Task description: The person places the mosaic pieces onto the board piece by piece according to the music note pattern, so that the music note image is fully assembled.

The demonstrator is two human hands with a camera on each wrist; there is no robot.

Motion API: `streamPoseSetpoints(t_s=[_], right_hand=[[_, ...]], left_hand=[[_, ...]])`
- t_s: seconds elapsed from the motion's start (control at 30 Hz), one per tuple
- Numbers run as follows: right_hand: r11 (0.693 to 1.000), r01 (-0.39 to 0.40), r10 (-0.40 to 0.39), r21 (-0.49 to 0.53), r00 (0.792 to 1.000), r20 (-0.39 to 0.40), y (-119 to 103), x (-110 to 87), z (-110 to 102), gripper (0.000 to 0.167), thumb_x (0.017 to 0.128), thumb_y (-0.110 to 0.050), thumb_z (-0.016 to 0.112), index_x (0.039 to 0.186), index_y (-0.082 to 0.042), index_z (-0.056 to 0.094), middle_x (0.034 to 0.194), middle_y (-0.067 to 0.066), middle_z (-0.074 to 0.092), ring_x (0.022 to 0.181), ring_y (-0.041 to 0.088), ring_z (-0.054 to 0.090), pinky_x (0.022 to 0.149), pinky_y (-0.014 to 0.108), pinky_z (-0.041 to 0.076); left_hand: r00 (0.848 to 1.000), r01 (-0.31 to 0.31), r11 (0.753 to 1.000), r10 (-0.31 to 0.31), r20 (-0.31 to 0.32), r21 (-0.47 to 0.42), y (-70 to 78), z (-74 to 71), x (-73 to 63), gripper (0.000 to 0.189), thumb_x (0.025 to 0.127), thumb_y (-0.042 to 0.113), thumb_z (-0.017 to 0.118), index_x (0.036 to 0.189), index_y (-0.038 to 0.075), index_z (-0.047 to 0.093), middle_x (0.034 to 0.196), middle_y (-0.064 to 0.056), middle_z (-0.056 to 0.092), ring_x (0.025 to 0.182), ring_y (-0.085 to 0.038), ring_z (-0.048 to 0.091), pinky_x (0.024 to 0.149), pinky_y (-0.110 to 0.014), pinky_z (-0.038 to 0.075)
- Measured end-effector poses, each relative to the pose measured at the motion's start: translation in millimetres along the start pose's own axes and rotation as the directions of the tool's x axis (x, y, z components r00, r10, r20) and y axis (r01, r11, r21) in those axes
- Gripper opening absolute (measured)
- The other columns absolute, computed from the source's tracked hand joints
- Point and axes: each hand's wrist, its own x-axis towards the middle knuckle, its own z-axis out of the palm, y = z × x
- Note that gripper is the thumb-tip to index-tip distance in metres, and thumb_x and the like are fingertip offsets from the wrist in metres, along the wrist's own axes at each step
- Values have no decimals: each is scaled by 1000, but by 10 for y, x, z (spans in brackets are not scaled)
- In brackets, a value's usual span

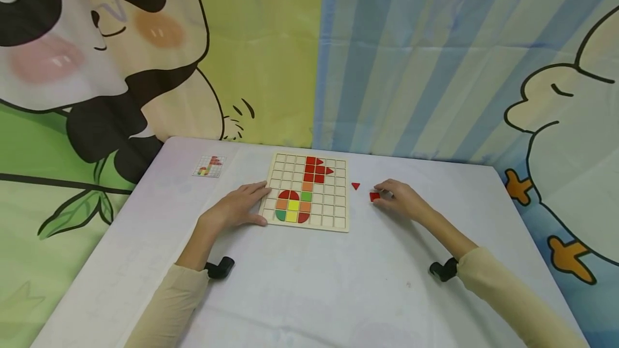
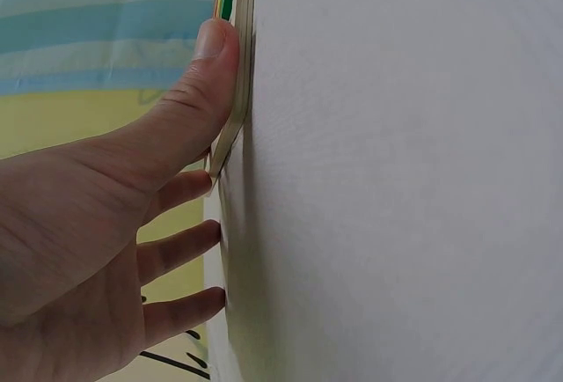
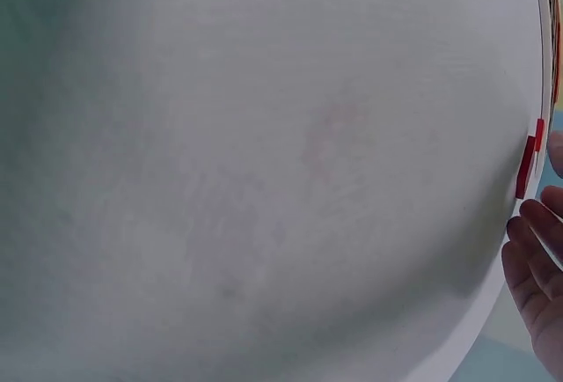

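Observation:
A wooden grid board [image 1: 333, 208] lies on the table with red, orange, yellow and green pieces set in its squares. My left hand [image 1: 240, 205] rests at the board's left side. In the left wrist view, the thumb [image 2: 198, 83] lies against the board's edge, with the other fingers spread and fairly straight. My right hand [image 1: 402, 199] is at a red square piece [image 1: 374, 196] right of the board. In the right wrist view, that red piece [image 3: 525, 169] sits on the table beside the loosely bent fingers [image 3: 532, 250], not visibly pinched. Between board and right hand lies a red triangle [image 1: 355, 186].
A small printed card [image 1: 209, 166] with a coloured grid pattern lies at the table's back left. The white table [image 1: 309, 283] meets a cartoon-printed curtain [image 1: 271, 69] behind it. Black wrist cameras [image 1: 220, 268] are worn on both wrists.

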Motion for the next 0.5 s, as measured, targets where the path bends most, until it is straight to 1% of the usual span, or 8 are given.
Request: streamPoseSetpoints(t_s=[0.1, 0.2, 0.3, 0.5], right_hand=[[1000, 12, -12, -28, 1000, 14, -4, -4, 23, 34, 85, -12, 74, 116, 0, 68, 110, 13, 71, 101, 29, 65, 89, 46, 55], [994, 44, -41, -99, 999, 31, -19, -3, 42, 25, 85, -9, 73, 109, -1, 72, 110, 13, 72, 104, 30, 66, 91, 46, 55], [985, 79, -74, -154, 997, 37, -36, -6, 58, 20, 84, -7, 73, 103, 0, 74, 107, 14, 72, 102, 31, 66, 90, 45, 55], [975, 116, -119, -188, 993, -4, -38, -17, 87, 18, 82, -7, 75, 99, -2, 74, 102, 11, 72, 97, 28, 66, 86, 42, 57]], left_hand=[[1000, -3, 1000, 3, 1, -7, -1, 7, 4, 93, 77, 50, 74, 152, 15, 32, 161, -9, 25, 147, -35, 25, 115, -57, 31], [1000, -2, 1000, 2, 5, -4, -8, 17, 8, 93, 77, 51, 73, 153, 15, 32, 161, -9, 25, 148, -35, 25, 115, -57, 31], [1000, -4, 1000, 4, 9, 1, -10, 19, 11, 93, 77, 52, 73, 153, 15, 31, 162, -9, 24, 148, -35, 25, 115, -57, 31], [1000, 1, 1000, -1, 11, 3, 2, -4, 3, 93, 77, 51, 73, 153, 15, 32, 162, -9, 24, 148, -35, 25, 115, -57, 31]])
